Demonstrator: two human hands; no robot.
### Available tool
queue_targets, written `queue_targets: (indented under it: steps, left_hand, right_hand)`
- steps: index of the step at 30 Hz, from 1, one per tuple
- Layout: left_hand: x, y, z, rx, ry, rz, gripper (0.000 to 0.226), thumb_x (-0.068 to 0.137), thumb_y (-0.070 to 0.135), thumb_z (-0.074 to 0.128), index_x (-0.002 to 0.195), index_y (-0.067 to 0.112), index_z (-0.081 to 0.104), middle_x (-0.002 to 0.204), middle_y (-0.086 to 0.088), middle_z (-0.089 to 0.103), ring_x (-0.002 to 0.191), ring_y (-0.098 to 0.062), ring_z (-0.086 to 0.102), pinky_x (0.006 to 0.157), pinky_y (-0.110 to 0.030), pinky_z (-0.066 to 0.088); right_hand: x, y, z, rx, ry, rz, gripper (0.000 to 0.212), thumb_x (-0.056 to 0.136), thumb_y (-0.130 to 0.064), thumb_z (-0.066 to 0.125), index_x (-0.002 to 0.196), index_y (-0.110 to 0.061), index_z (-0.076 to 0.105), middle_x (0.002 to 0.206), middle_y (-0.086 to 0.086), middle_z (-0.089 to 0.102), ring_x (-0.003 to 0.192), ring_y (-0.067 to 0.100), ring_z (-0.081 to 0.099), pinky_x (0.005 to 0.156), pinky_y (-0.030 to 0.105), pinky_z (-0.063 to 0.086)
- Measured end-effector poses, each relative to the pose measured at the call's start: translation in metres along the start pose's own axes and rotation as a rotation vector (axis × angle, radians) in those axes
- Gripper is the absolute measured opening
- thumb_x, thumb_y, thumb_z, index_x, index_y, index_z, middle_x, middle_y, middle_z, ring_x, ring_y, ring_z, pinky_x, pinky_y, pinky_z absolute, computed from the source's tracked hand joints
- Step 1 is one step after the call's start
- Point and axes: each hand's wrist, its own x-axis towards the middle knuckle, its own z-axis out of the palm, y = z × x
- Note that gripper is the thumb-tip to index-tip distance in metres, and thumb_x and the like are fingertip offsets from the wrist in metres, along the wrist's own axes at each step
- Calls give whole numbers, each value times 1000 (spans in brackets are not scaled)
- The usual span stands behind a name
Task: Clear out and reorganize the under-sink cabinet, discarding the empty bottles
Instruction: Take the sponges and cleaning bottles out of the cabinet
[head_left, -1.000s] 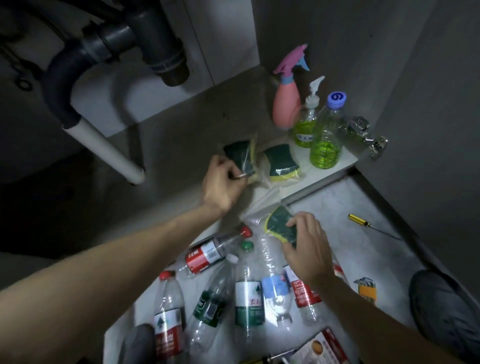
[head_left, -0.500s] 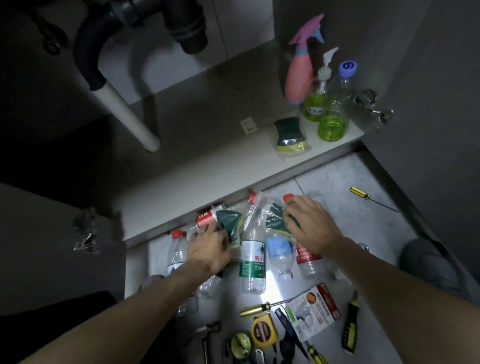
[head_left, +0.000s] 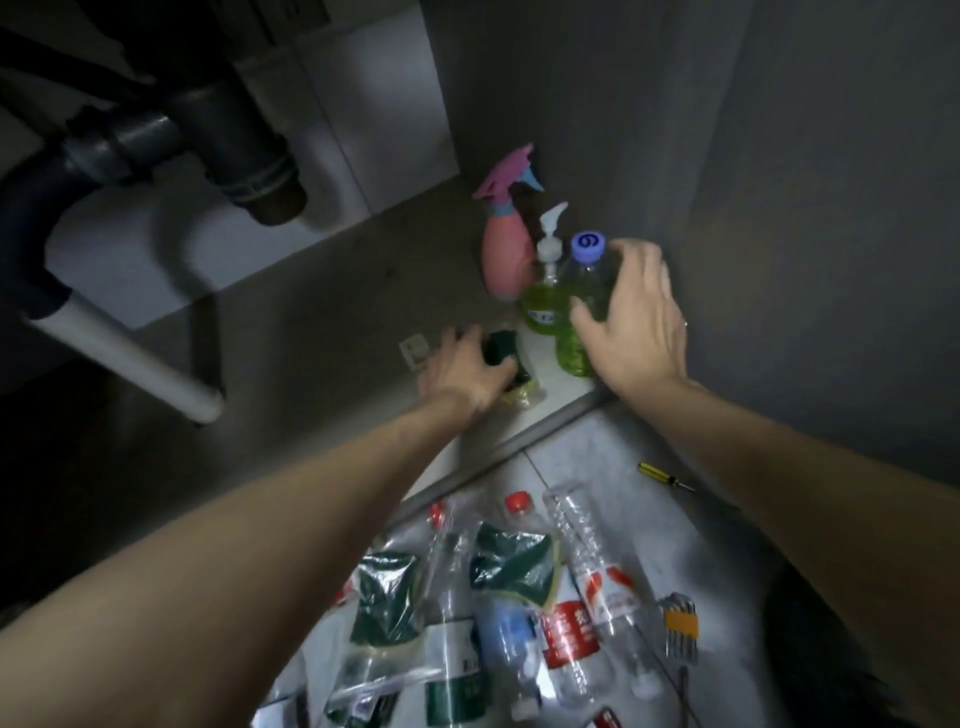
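Head view. Left hand reaches into the cabinet, fingers curled over the last wrapped sponge near the front edge. Right hand, at three o'clock from the left, has thumb and fingers spread around the blue-capped bottle of green liquid; whether the grip is closed cannot be told. Pump bottle stands touching it at nine o'clock, the pink sprayer behind. Empty bottles lie on the floor at six o'clock.

Judgement: bottle part-full, moderately heavy, smooth plastic, likely slippery; take mid-body. Sponge light, soft, its wrapper slick.
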Motion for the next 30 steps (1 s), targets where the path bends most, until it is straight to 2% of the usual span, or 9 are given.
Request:
queue_targets:
  steps: [4,8,11,15,20,22,25,28,30]
  left_hand:
    - [14,6,30,6,-85,-51,81,79,64,67,145,30,36,152,-11,27,132,-38,42,106,-46,41]
    - [14,1,36,55,-106,-16,86,69,54,79,138,24,39,145,-13,32,126,-38,46,102,-42,45]
    - [2,-7,29,-52,-65,25,71,63,50,82,120,24,49,133,-5,41,112,-29,54,94,-40,50]
    - [-52,-30,21,-222,19,180,49,68,51,62,110,29,48,113,7,42,104,-20,50,88,-31,44]
    - [-156,-86,26,-209,-201,358,54,73,42,63,121,42,38,134,20,36,113,-6,48,87,-23,48]
    - [-193,-104,31,-187,-286,354,61,75,41,61,130,41,35,140,18,33,120,-6,45,92,-22,47]
    - [-231,-119,41,-119,-340,413,70,80,36,66,141,33,33,145,12,33,128,-10,41,106,-29,44]
    - [-250,-123,52,13,-406,508,75,79,44,68,145,30,35,150,9,33,134,-9,35,112,-28,32]
    - [-253,-120,55,98,-423,536,64,80,54,62,138,32,45,148,9,36,135,-8,32,116,-32,29]
  right_hand:
    - [15,-10,17,17,-74,67,78,83,-45,72,144,-11,39,137,10,49,128,30,46,101,45,43]
    - [17,-12,25,26,-79,156,57,88,-43,68,132,-13,47,129,9,55,120,32,53,95,43,44]
    - [7,-10,19,85,-60,143,54,88,-47,66,129,-16,49,126,5,57,118,27,54,88,37,42]
    - [-20,-3,2,130,-42,138,51,85,-57,62,119,-21,50,118,-1,59,114,23,55,83,35,42]
    - [-58,3,-14,61,-134,186,52,84,-66,56,109,-22,48,104,3,58,103,28,58,80,38,44]
    - [-76,3,-23,-12,-185,150,50,85,-67,55,103,-22,46,99,3,54,98,28,57,79,39,46]
    - [-98,0,-36,-105,-239,87,46,86,-66,54,96,-23,43,96,2,51,92,25,55,76,37,45]
    - [-114,3,-50,-148,-276,66,46,87,-65,55,99,-21,48,96,2,53,91,23,53,76,38,48]
    - [-122,7,-59,-137,-269,87,45,87,-63,57,102,-21,49,96,0,52,94,23,52,76,39,49]
